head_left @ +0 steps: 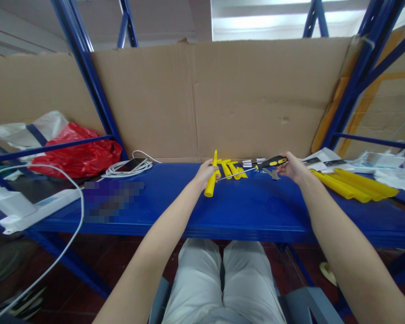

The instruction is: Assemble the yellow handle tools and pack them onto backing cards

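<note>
My left hand (205, 173) is closed round a yellow plastic piece (209, 185), a tube with a narrower upper end, held tilted above the blue shelf top (249, 202). In my right hand (290, 165) is a screwdriver (272, 162) with a black and yellow handle, gripped near the handle's end. Its thin metal shaft points left, with the tip close to the yellow piece; whether they touch I cannot tell. Behind the shaft lie several small yellow parts (227, 168). Small grey pieces (274, 174) lie below the screwdriver handle.
Several long yellow tubes (354, 186) lie at the right, by white-and-black packets (326, 159). A coiled white cable (130, 168), a red bag (77, 150) and a white power strip (50, 204) are at the left. Cardboard (148, 99) walls the back between blue posts (87, 76).
</note>
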`<state>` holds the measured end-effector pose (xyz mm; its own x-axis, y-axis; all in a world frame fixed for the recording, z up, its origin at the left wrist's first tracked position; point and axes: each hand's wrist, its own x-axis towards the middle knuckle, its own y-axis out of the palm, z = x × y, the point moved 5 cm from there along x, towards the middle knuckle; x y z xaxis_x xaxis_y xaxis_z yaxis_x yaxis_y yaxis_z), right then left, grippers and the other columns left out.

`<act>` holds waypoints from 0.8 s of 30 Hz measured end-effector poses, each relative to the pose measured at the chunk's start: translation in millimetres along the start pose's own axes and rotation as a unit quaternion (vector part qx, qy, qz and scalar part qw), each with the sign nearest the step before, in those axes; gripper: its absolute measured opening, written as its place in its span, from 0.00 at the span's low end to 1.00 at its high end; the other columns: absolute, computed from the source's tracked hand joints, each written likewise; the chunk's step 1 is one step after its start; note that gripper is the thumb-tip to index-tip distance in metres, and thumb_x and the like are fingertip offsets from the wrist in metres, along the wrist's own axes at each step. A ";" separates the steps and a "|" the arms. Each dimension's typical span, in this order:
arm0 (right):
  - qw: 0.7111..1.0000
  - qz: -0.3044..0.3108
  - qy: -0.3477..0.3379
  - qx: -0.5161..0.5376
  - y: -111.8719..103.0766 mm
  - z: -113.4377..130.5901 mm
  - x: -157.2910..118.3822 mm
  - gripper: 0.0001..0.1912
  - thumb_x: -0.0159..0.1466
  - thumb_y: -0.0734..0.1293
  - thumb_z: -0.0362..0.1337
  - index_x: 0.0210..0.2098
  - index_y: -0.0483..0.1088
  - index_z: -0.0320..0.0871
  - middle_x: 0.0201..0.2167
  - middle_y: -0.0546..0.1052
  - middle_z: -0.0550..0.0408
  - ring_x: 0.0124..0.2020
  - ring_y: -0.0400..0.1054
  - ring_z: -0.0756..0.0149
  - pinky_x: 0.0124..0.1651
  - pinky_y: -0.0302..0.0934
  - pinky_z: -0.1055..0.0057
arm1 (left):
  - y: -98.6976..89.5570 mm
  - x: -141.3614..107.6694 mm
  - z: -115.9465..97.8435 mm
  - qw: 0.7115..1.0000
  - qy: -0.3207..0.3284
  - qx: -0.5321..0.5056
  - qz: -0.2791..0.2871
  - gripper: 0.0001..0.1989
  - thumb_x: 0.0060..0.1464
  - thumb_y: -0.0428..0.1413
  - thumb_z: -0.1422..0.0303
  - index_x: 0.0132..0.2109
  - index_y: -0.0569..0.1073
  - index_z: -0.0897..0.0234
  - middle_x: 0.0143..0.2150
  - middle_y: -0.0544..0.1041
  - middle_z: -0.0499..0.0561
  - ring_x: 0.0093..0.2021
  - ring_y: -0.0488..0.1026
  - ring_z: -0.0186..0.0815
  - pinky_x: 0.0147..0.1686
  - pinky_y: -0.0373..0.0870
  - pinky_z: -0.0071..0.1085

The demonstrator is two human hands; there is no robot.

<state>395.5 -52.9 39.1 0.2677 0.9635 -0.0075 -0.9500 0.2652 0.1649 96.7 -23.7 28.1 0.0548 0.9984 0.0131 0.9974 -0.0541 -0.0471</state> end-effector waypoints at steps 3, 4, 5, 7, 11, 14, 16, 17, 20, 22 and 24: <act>0.999 0.039 0.016 -0.029 7.4 -3.9 -3.7 0.06 0.60 0.63 0.37 0.29 0.65 0.41 0.17 0.72 0.52 0.15 0.63 0.69 0.16 0.57 0.77 | -0.2 0.4 0.1 1.000 -0.002 0.002 -0.001 0.31 0.53 0.52 0.79 0.64 0.59 0.60 0.47 0.74 0.58 0.20 0.69 0.26 0.15 0.64 0.22; 0.998 0.055 0.017 -0.041 10.5 -5.0 -5.8 0.04 0.59 0.64 0.35 0.30 0.66 0.40 0.18 0.73 0.51 0.16 0.63 0.69 0.16 0.57 0.77 | -0.2 0.6 0.2 1.000 -0.002 0.004 0.000 0.31 0.53 0.52 0.79 0.63 0.60 0.60 0.47 0.74 0.58 0.20 0.69 0.26 0.15 0.64 0.22; 0.996 0.072 0.016 -0.055 13.8 -6.0 -8.0 0.03 0.58 0.64 0.34 0.31 0.67 0.40 0.20 0.74 0.50 0.16 0.64 0.70 0.16 0.58 0.77 | -0.1 1.0 0.3 1.000 -0.002 0.006 0.002 0.30 0.53 0.51 0.79 0.62 0.61 0.61 0.46 0.75 0.57 0.20 0.69 0.26 0.15 0.63 0.21; 0.991 0.104 0.004 -0.084 19.8 -7.6 -12.3 0.04 0.56 0.67 0.31 0.32 0.67 0.40 0.22 0.76 0.51 0.18 0.66 0.69 0.18 0.60 0.76 | 0.0 1.9 0.6 1.000 0.000 0.009 0.006 0.28 0.53 0.51 0.79 0.61 0.62 0.62 0.46 0.75 0.57 0.20 0.69 0.25 0.16 0.63 0.20; 0.982 0.146 -0.014 -0.119 25.2 -11.3 -16.1 0.10 0.52 0.71 0.28 0.29 0.66 0.41 0.20 0.75 0.55 0.19 0.69 0.69 0.21 0.65 0.75 | -0.4 4.1 1.8 1.000 -0.001 0.012 0.008 0.27 0.54 0.50 0.79 0.61 0.62 0.63 0.45 0.75 0.57 0.21 0.70 0.26 0.16 0.63 0.20; 0.973 0.184 -0.014 -0.137 26.5 -15.4 -15.6 0.14 0.47 0.74 0.27 0.29 0.66 0.41 0.18 0.73 0.58 0.19 0.70 0.69 0.22 0.66 0.76 | -0.7 4.8 2.3 1.000 -0.001 0.006 0.008 0.29 0.54 0.50 0.80 0.62 0.61 0.63 0.45 0.75 0.58 0.21 0.70 0.26 0.17 0.64 0.21; 0.964 0.214 -0.010 -0.159 27.9 -19.0 -15.2 0.17 0.44 0.76 0.27 0.29 0.66 0.41 0.18 0.73 0.59 0.20 0.70 0.69 0.22 0.66 0.77 | -1.0 4.5 2.4 1.000 -0.001 -0.001 0.006 0.30 0.53 0.50 0.81 0.63 0.60 0.63 0.45 0.75 0.58 0.22 0.70 0.27 0.18 0.65 0.22; 0.959 0.225 -0.008 -0.173 28.5 -20.9 -14.9 0.18 0.43 0.76 0.27 0.29 0.66 0.42 0.19 0.73 0.59 0.20 0.70 0.70 0.22 0.66 0.77 | -1.0 4.1 2.5 1.000 -0.001 -0.004 0.005 0.31 0.53 0.50 0.81 0.63 0.60 0.63 0.45 0.75 0.58 0.22 0.71 0.27 0.19 0.65 0.22; 0.950 0.229 -0.004 -0.212 29.0 -25.6 -13.3 0.20 0.41 0.77 0.28 0.30 0.65 0.42 0.19 0.74 0.59 0.20 0.70 0.69 0.20 0.65 0.78 | 0.1 3.8 3.4 1.000 0.002 -0.004 0.003 0.32 0.51 0.51 0.83 0.63 0.60 0.65 0.46 0.75 0.59 0.23 0.71 0.27 0.21 0.67 0.23; 0.947 0.215 -0.004 -0.238 28.7 -27.5 -12.0 0.21 0.41 0.77 0.28 0.30 0.65 0.42 0.20 0.75 0.58 0.20 0.71 0.68 0.19 0.64 0.77 | 1.7 4.6 4.8 1.000 0.009 0.003 0.001 0.32 0.50 0.51 0.84 0.63 0.61 0.66 0.47 0.75 0.59 0.24 0.72 0.27 0.22 0.68 0.23; 0.943 0.205 -0.005 -0.262 28.8 -28.9 -11.0 0.21 0.40 0.77 0.28 0.30 0.65 0.42 0.21 0.76 0.56 0.21 0.72 0.66 0.19 0.64 0.77 | 3.0 6.1 7.1 1.000 0.015 0.014 -0.007 0.33 0.48 0.53 0.85 0.62 0.62 0.67 0.48 0.75 0.59 0.26 0.73 0.28 0.25 0.68 0.23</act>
<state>360.6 -54.8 15.4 -0.1405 0.9893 -0.0404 -0.9220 -0.1456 -0.3588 99.7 -17.7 20.9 0.0436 0.9981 0.0437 0.9964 -0.0402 -0.0753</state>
